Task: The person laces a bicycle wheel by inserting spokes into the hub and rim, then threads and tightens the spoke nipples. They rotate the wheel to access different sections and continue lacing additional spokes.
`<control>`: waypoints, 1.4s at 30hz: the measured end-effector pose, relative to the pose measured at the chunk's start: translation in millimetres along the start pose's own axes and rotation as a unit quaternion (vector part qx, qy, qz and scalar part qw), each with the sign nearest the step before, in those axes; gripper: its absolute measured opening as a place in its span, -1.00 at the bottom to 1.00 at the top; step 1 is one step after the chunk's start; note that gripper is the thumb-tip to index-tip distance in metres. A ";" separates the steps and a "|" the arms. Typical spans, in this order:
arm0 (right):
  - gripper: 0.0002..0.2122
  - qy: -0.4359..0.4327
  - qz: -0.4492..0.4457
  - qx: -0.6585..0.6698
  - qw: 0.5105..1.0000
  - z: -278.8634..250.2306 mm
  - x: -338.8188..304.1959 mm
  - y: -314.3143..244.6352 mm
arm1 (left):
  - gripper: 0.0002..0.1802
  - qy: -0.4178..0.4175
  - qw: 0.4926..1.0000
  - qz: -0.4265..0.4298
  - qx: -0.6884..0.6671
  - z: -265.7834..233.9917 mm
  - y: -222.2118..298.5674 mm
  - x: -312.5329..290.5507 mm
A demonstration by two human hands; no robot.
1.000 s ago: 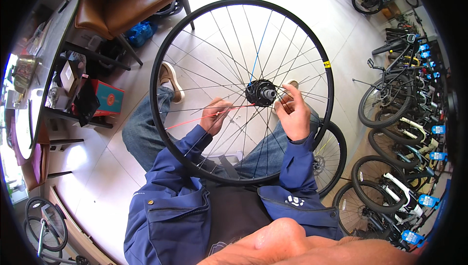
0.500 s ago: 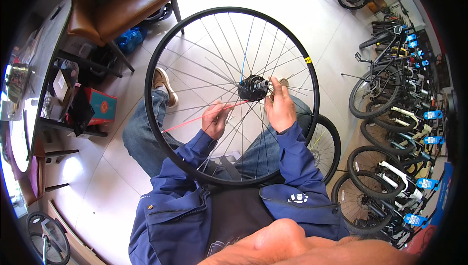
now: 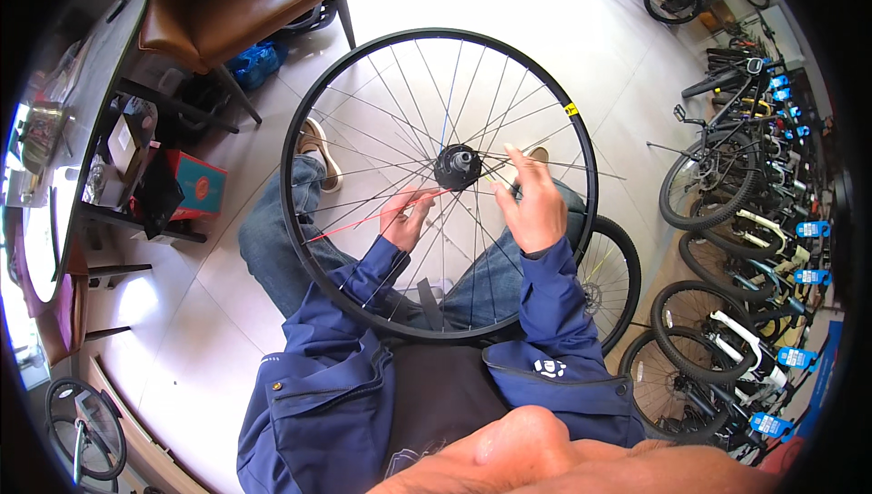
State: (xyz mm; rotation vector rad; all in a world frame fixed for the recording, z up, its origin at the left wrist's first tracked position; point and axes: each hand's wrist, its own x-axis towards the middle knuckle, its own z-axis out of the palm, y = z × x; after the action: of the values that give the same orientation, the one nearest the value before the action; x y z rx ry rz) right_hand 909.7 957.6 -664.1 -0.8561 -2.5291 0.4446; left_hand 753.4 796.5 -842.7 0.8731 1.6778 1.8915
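A black bicycle wheel rim (image 3: pixel 300 212) with many thin spokes lies across my lap. At its middle sits a black hub (image 3: pixel 457 167), its axle end facing up. My left hand (image 3: pixel 406 220) is below and left of the hub, fingers closed around a red spoke (image 3: pixel 350 227) that runs from the hub toward the left rim. To the right of the hub, my right hand (image 3: pixel 534 205) is among the spokes with thumb and forefinger apart; I see nothing gripped there. A blue spoke (image 3: pixel 445 122) rises above the hub. One thin spoke (image 3: pixel 610 173) sticks out past the right rim.
A second wheel (image 3: pixel 627 285) stands by my right knee. Rows of bicycles (image 3: pixel 708 176) line the right side. At left are a desk (image 3: pixel 113 35), a brown leather chair (image 3: pixel 236 4) and a red and teal box (image 3: pixel 202 187).
The wheel has tilted, so the hub now faces up more squarely and sits slightly left. My right hand has come away from the hub; my left stays at the red spoke.
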 end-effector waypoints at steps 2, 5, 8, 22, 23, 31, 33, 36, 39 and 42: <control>-0.50 0.054 0.013 0.039 0.998 -2.2 -0.7 -3.4 | -0.76 0.019 0.999 -0.023 -0.022 -0.2 -0.9 1.7; -0.69 0.027 0.031 0.218 0.975 5.4 2.8 -3.1 | -0.72 0.053 0.996 -0.042 -0.065 -1.8 6.0 7.5; -0.84 -0.011 0.016 0.411 0.911 22.8 6.0 -3.3 | -0.71 0.013 0.997 -0.030 -0.065 -12.6 18.2 18.9; -0.90 0.074 -0.031 0.448 0.890 35.2 -9.1 2.9 | -0.26 0.109 0.934 -0.286 -0.185 -226.6 174.8 -83.1; -0.90 0.062 -0.027 0.446 0.893 36.6 -8.7 4.0 | -0.33 0.121 0.976 -0.181 -0.015 -221.5 190.0 -65.1; -0.86 0.081 -0.044 0.442 0.892 39.4 -11.8 1.2 | -0.74 -0.077 0.836 0.324 0.437 -32.1 161.6 123.5; -0.85 0.080 -0.024 0.453 0.888 39.9 -9.5 -4.0 | -0.72 -0.120 0.858 0.221 0.448 -16.8 144.9 127.3; -0.85 0.116 -0.012 0.468 0.876 36.5 -7.0 -10.5 | -0.76 -0.098 0.841 0.264 0.461 -16.4 131.6 120.6; -0.84 0.166 -0.019 0.434 0.886 25.5 -6.6 -14.2 | -0.79 -0.102 0.829 0.274 0.478 -23.6 130.0 117.3; -0.88 0.185 -0.024 0.472 0.861 14.7 -1.7 -25.2 | -0.82 -0.102 0.834 0.283 0.462 -28.3 131.3 117.1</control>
State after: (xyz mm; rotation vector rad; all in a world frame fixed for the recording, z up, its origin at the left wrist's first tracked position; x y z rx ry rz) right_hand 891.2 935.1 -666.5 -0.4158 -1.6349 1.2231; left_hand 661.2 840.0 -696.5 2.0456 2.3731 1.0816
